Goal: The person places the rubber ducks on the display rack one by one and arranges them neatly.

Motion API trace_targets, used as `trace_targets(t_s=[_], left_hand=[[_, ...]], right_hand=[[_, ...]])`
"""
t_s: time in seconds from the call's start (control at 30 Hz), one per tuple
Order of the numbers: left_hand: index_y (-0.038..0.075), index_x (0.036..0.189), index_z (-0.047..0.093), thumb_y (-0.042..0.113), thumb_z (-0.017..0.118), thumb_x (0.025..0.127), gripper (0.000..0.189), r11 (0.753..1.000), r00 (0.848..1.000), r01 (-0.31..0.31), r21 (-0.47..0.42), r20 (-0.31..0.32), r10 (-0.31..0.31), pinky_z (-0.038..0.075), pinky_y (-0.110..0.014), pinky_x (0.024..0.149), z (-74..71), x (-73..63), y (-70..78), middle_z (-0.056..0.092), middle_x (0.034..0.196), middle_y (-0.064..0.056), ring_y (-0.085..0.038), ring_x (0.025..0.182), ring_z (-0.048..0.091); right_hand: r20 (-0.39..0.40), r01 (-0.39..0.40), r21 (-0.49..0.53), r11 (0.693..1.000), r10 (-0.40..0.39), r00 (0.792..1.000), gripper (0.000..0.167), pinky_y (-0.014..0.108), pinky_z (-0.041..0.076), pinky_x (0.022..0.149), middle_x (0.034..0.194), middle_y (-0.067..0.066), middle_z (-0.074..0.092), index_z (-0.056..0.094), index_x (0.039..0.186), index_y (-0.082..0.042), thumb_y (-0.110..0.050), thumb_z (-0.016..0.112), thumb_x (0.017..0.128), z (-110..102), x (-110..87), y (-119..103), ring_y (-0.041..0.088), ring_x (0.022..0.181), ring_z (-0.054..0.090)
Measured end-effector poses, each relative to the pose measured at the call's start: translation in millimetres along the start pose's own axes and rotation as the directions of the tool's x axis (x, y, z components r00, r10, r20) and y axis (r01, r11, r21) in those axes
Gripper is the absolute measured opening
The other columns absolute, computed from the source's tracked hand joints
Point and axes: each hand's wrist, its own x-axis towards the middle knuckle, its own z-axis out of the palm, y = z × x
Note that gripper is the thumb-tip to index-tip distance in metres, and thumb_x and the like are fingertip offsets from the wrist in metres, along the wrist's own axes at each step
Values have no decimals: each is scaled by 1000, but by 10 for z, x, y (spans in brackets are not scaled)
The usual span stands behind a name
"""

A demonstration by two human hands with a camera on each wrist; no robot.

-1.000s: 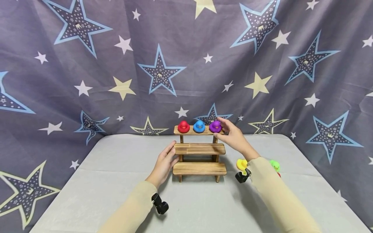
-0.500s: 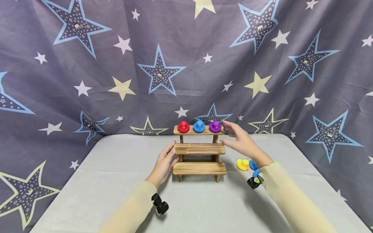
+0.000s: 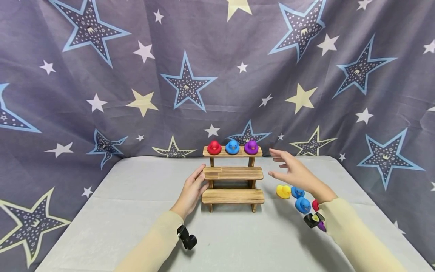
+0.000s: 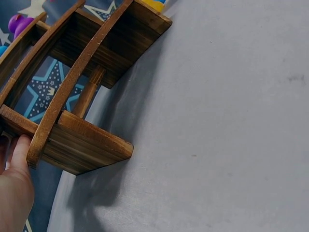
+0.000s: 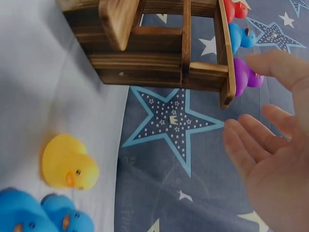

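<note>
On the top tier of a small three-tier wooden stand [image 3: 233, 173] sit a red rubber duck [image 3: 214, 147], a blue rubber duck [image 3: 232, 147] and a purple rubber duck [image 3: 251, 147] in a row. My left hand [image 3: 191, 190] rests at the stand's left side by the middle tier, its fingers fairly straight; the left wrist view shows fingertips [image 4: 20, 152] against the wood. Off to the right of the stand, my right hand [image 3: 295, 172] hovers with fingers spread apart and nothing in them. In the right wrist view, the purple duck [image 5: 245, 77] appears beyond its thumb.
Right of the stand on the pale table [image 3: 238, 241] lie a yellow duck [image 3: 283, 191] and two blue ducks, one of them nearer [image 3: 303, 205]. A red duck [image 3: 315, 205] and a purple duck [image 3: 321, 226] are partly hidden by the right wrist. A star-patterned curtain [image 3: 190, 124] hangs behind.
My right hand has let go of the purple duck on the top tier and moved away right and slightly down, uncovering more ducks on the table. The left hand has stayed put.
</note>
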Motion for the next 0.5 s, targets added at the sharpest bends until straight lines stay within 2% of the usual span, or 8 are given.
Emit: trace_targets(t_s=[0.3,0.5], left_hand=[[1,158,24,12,38,110,52,1000,1000,16,-6,-23,-17,33,-47,119,26,-4,23,18,164,-15,-30,148,23],[2,158,25,12,39,109,52,1000,999,19,0,-26,-19,33,-47,118,23,2,16,19,164,-16,-29,148,23]], right_hand=[[41,24,1,1000,-24,999,68,58,52,99,141,24,52,43,147,2,-16,76,91,-56,-174,130,42,118,58],[69,11,8,1000,-12,998,64,58,52,98,133,23,58,46,145,2,-18,75,92,-23,-248,240,40,115,61]])
